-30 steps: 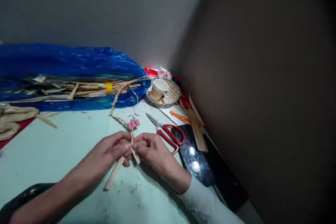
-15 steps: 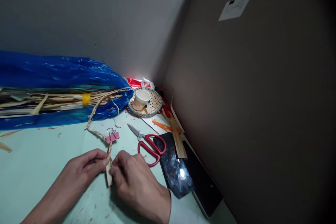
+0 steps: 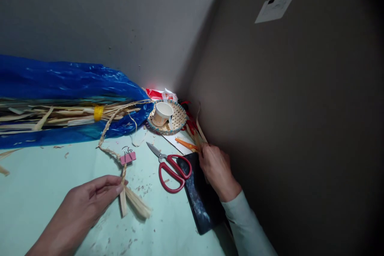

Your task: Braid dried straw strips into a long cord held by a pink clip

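My left hand [image 3: 94,198] is closed in a pinch on the lower end of a straw braid [image 3: 123,173]. Below the fingertips, two loose straw ends [image 3: 136,204] spread apart, one pointing straight down and one to the right. Just above, a pink binder clip [image 3: 128,157] grips the braid, which runs back toward the straw bundle. On the right, my right hand [image 3: 216,168] has its fingers closed on a straw strip [image 3: 197,139] beside the wall; the hand covers much of the strip. Red-handled scissors [image 3: 172,170] lie partly open between my hands.
A straw bundle [image 3: 75,113] with a yellow band lies on blue plastic [image 3: 60,78] along the back wall. In the corner a woven basket [image 3: 180,118] holds a paper cup [image 3: 163,113]. A dark flat panel [image 3: 204,208] and an orange tool [image 3: 186,144] lie at right.
My right hand has left the braid and moved right and away to the straw strips by the wall. My left hand keeps its pinch; the loose ends now show spread apart.
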The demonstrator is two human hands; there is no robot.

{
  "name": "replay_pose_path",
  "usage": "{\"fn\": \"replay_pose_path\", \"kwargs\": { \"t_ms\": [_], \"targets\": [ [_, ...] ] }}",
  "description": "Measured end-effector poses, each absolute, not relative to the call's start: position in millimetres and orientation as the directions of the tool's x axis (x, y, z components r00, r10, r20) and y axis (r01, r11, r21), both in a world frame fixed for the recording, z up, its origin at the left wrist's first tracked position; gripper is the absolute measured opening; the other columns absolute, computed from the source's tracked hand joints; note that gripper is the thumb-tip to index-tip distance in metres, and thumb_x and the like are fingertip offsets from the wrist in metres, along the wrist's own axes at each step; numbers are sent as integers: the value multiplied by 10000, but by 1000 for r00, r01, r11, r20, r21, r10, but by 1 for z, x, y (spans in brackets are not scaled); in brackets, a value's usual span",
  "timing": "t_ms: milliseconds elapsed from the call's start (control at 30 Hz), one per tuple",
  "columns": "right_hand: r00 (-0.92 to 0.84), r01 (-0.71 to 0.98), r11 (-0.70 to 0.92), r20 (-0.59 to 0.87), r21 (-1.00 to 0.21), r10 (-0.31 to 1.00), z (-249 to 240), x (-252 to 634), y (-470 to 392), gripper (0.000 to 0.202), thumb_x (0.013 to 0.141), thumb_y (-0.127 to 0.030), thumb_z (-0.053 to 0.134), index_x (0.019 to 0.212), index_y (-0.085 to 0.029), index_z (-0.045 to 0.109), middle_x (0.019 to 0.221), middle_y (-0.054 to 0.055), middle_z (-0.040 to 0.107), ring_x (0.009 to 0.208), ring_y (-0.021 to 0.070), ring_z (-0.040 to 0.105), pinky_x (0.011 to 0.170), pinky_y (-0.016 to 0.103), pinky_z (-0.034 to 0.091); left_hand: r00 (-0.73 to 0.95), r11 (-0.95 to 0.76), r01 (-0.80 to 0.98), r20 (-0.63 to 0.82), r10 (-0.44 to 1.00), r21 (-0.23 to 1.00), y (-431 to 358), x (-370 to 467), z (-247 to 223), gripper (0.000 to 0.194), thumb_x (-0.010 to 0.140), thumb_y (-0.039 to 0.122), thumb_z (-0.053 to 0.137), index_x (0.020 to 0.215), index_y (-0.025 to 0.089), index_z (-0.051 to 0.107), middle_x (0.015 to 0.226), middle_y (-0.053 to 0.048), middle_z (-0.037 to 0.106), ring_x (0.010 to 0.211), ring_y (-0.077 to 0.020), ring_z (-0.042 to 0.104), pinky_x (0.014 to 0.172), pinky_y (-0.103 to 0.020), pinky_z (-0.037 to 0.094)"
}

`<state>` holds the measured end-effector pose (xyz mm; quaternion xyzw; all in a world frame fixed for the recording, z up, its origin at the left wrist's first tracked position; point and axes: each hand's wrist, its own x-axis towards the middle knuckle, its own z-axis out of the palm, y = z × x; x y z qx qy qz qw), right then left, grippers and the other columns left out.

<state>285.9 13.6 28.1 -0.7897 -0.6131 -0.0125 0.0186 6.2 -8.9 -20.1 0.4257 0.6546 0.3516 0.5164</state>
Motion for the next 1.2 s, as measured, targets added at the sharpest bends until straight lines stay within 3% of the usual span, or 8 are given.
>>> {"fn": "replay_pose_path", "kwargs": {
  "t_ms": [133,233,300,333,433,633,867,1200],
  "targets": [
    [278,958,-267,107,-109,954,39,287,10,138,942,-133,492,876,-151,611,806,108,704,711,210,658,585,293,309,-22,348,141,-348,937,927,-10,6,-21,407,658,538,770,888,252,595,701,28,745,671,-190,618,540,-226,381],
    [129,783,-50,83,-620,988,52,278,3,69,902,-218,544,841,-185,542,757,19,615,664,145,563,598,248,362,38,342,116,-348,937,932,-8,5,-21,434,649,528,784,927,263,582,648,47,706,453,-121,460,435,-218,258],
    [-87,399,3,-35,-917,996,53,264,-2,149,869,-312,604,826,-190,530,724,-15,551,637,122,502,585,227,369,45,301,120,-308,950,946,-6,4,-19,378,661,508,774,896,244,643,652,32,690,511,-141,525,467,-227,332],
    [-189,236,-46,-92,-971,978,51,255,-4,197,852,-359,637,834,-188,540,710,-26,529,622,112,473,576,220,361,47,276,139,-284,958,951,-4,4,-18,338,668,492,765,865,230,682,661,18,689,593,-169,586,517,-238,392],
    [-345,36,-213,-213,-976,914,35,229,-7,280,794,-388,733,906,-164,608,679,-44,514,594,90,408,564,209,320,112,274,253,-310,944,928,-1,3,-13,246,678,425,730,788,208,763,738,-19,752,673,-199,635,590,-263,458],
    [-320,162,-153,-199,-975,926,9,198,-14,139,839,-241,657,934,-139,662,706,-15,586,621,98,470,568,207,343,177,309,114,-325,929,944,-4,4,-4,151,688,307,724,791,224,797,823,-11,818,844,-245,720,834,-306,532],
    [-260,206,-171,-222,-964,940,7,188,-16,85,800,-194,669,859,-143,635,695,-8,610,618,111,526,561,208,398,183,332,68,-339,923,941,-4,5,-5,154,701,305,750,822,233,814,853,-11,825,823,-221,718,829,-280,550],
    [-210,473,21,-90,-881,973,9,179,-22,139,875,-213,625,747,-169,592,642,-36,554,599,110,489,567,233,335,185,348,64,-354,917,935,-9,8,3,214,759,401,759,849,213,806,758,5,791,748,-192,698,683,-242,531]
  ]
}}
